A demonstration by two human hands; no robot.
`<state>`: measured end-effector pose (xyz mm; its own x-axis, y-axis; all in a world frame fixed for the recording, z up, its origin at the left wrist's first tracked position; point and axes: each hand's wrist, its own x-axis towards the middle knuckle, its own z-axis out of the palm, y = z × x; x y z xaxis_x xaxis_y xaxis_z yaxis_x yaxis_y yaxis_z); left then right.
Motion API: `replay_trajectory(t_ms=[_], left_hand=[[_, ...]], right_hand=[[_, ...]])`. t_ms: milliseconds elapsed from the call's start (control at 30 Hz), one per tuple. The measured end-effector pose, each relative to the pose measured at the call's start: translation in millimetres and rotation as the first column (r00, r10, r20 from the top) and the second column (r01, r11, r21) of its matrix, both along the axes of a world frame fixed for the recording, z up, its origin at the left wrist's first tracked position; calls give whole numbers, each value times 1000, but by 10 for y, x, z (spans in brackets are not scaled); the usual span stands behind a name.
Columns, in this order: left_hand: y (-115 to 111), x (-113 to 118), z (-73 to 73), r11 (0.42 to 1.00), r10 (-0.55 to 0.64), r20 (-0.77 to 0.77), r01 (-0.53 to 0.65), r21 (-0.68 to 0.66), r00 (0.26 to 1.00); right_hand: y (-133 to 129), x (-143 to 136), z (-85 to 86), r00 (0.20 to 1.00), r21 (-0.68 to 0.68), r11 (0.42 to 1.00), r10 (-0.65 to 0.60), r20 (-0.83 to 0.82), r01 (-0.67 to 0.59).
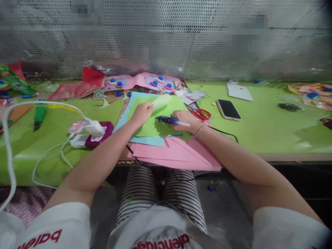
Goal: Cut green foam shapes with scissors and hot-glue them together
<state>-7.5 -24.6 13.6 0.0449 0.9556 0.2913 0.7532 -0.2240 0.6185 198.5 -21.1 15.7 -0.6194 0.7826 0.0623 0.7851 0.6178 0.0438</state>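
Pinched between the fingertips of the left hand [144, 112] is a pale green piece of paper [163, 103], raised over the landmark, the bright green sheet [145, 125]; whether it is separate or part of that sheet, I can't tell. To its right, the right hand [181, 119] is wrapped around a blue glue gun [169, 120], the nozzle aimed left above the sheet and a whitish stick poking out behind.

From the far left, a green packet [17, 82] and a green-handled tool [39, 117] lie well apart from the green sheet. Nearer its left side, white plugs [95, 128] sit in a purple power strip [108, 129]. Beyond its far edge lies a pink decorated piece [147, 80] with blue rounds. Light blue paper [149, 141] shows beneath it, and pink sheets [168, 152] spread along its near side.

To the right of the green sheet, red-handled scissors [203, 114] lie close by the right hand; farther right come a phone [228, 109] and, beyond it, a white pad [240, 92].
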Motion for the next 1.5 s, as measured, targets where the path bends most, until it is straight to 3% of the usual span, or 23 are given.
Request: replay_trajectory(t_ms=[1500], left_hand=[[7,-2,-23,1000,-8,-28,8,4,1000]], right_hand=[[-29,2,12,998,0,998,65,-17,-65]])
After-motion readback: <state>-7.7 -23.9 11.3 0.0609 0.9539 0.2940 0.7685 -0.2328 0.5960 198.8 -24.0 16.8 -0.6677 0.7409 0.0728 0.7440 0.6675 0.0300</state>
